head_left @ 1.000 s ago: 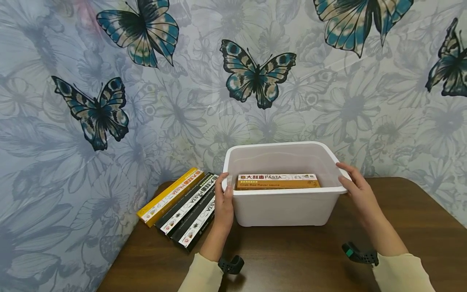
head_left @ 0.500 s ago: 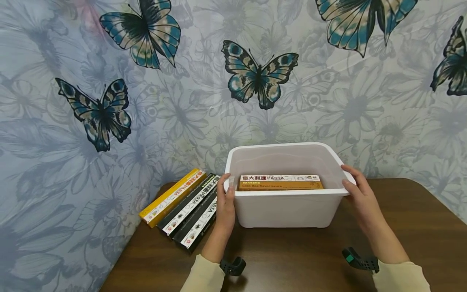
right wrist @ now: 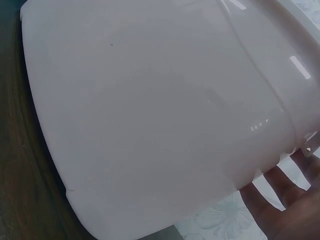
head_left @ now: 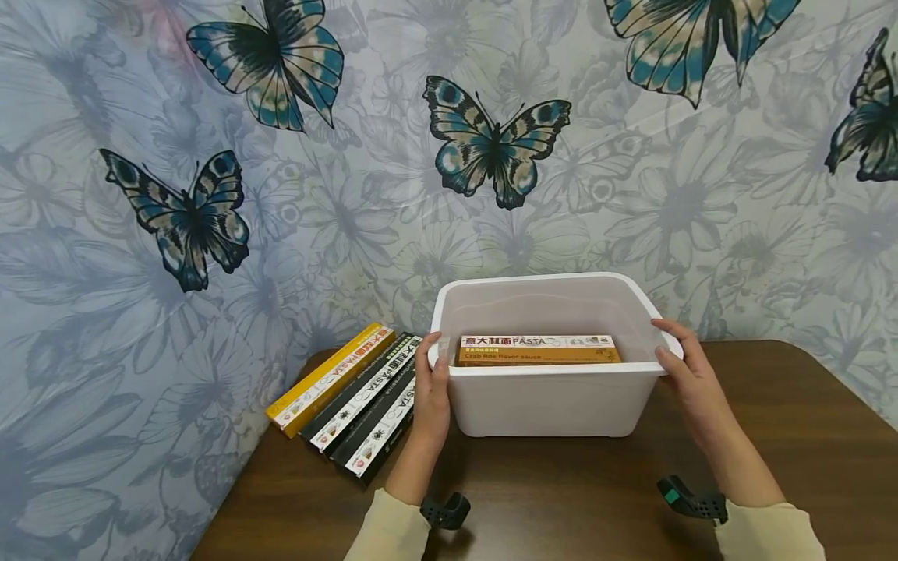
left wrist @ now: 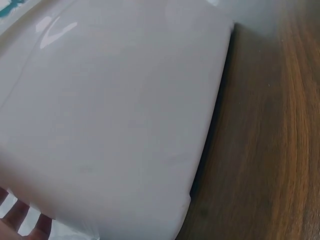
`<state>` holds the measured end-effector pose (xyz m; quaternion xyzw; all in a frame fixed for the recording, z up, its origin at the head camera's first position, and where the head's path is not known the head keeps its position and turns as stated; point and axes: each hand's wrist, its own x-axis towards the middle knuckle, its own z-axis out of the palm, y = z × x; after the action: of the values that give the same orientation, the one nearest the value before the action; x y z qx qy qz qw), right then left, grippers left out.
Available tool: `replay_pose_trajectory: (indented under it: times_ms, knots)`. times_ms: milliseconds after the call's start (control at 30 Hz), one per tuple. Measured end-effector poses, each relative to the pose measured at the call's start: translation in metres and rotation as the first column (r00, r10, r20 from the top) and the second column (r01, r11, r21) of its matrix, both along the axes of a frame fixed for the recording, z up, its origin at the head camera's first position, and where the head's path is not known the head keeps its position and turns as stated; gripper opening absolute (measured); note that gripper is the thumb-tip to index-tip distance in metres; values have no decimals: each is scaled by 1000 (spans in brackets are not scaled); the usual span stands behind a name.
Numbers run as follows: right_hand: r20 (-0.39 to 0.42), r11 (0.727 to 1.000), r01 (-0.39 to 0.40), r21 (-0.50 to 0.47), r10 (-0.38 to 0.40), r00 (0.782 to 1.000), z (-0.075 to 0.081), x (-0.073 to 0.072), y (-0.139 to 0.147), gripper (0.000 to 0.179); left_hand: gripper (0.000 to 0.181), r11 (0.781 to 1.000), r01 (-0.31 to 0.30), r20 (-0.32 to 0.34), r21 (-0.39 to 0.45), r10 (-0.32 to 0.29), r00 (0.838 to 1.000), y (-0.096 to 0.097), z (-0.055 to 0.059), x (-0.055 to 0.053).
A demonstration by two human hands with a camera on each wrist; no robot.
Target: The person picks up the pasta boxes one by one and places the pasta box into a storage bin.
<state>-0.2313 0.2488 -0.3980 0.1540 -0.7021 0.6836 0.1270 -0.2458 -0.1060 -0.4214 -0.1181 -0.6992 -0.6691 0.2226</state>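
Note:
A white plastic bin [head_left: 547, 403] stands on the brown table, its open top tilted toward the head camera's view. At its left end my left hand [head_left: 431, 401] grips the rim, thumb on the near corner. My right hand [head_left: 693, 380] holds the opposite end the same way, thumb over the rim and fingers behind it. Inside the bin lies an orange and white pasta box [head_left: 537, 351], labelled crab roe flavor sauce. Both wrist views are mostly filled by the bin's outer walls, with left fingers [left wrist: 41, 227] and right fingers [right wrist: 282, 187] along the rim's underside.
Left of the bin, a yellow pasta box [head_left: 330, 379] and two black pasta boxes [head_left: 361, 392] lie side by side at a slant, near the table's left edge. Behind the table [head_left: 561, 499] rises a wall [head_left: 337, 234] patterned with butterflies and flowers.
Both hands keep their grip on the bin. Apart from a very slight shift to the right of the bin and hands in view, nothing differs.

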Motion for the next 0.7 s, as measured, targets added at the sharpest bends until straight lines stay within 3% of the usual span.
replay_pose_trajectory:
  times_ms: [233, 467, 700]
  knots:
    - [-23, 1000, 18, 12, -18, 1000, -3, -3, -1, 42, 45, 999, -9, -12, -42, 8, 1000, -8, -4, 0]
    - [8, 998, 56, 39, -56, 998, -4, -4, -1, 42, 47, 997, 27, 11, -79, -26, 1000, -29, -5, 16]
    - [21, 996, 76, 49, -77, 997, -5, -4, -2, 43, 48, 978, -76, 76, -192, 93, 993, -60, -10, 36]
